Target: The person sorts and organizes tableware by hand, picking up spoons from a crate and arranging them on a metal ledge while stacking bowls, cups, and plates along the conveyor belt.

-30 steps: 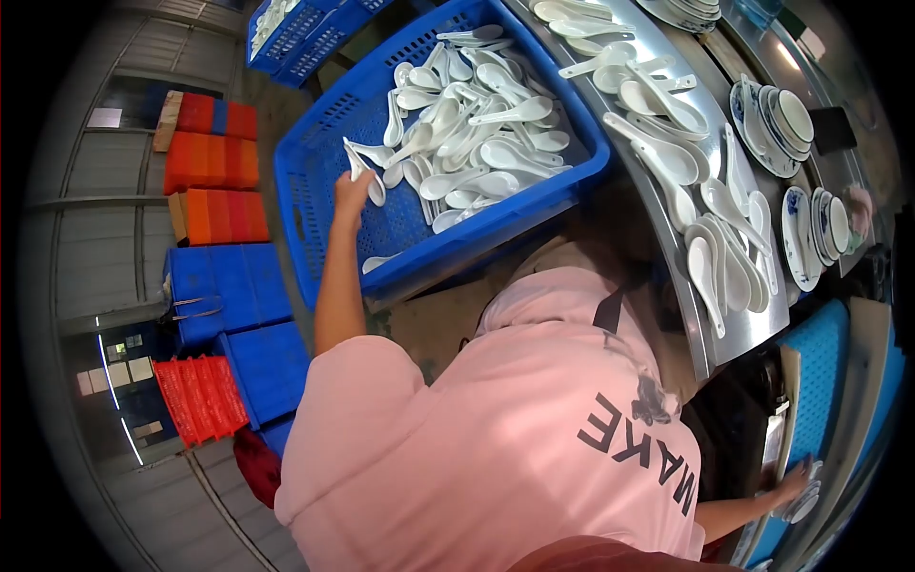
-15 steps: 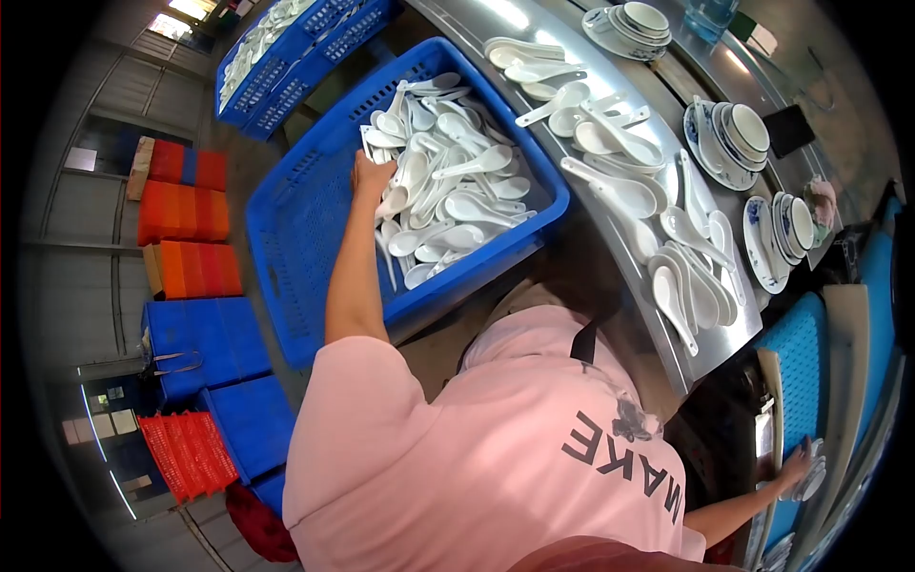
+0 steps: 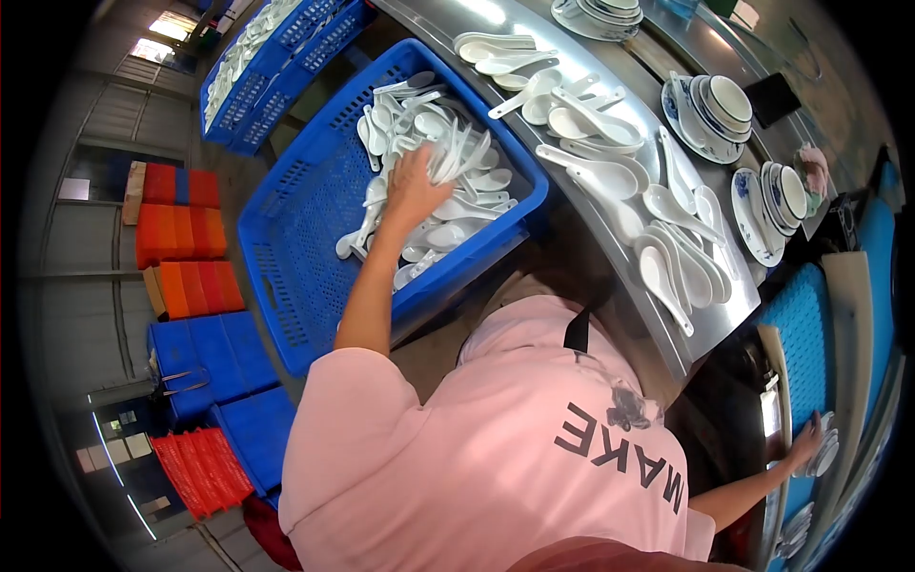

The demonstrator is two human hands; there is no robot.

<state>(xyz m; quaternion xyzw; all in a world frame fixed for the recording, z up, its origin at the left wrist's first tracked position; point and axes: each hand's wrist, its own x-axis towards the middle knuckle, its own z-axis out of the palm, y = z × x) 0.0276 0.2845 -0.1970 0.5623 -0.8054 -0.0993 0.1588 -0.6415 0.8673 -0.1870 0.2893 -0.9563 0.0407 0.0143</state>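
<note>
White spoons (image 3: pixel 446 234) lie in the head view's blue basket (image 3: pixel 319 229); your left hand (image 3: pixel 416 191) curls over them, any pinch lost in blur. Your right hand (image 3: pixel 806 440) touches pale pieces (image 3: pixel 826 446), grip unclear. This looks like spoon handling; the next move calls for gentle fingers.

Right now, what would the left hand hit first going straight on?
White spoons, most likely: the pile in the blue basket lies right ahead of the left hand. Motion blur and a single view leave the exact gap, if any, unclear.
</note>
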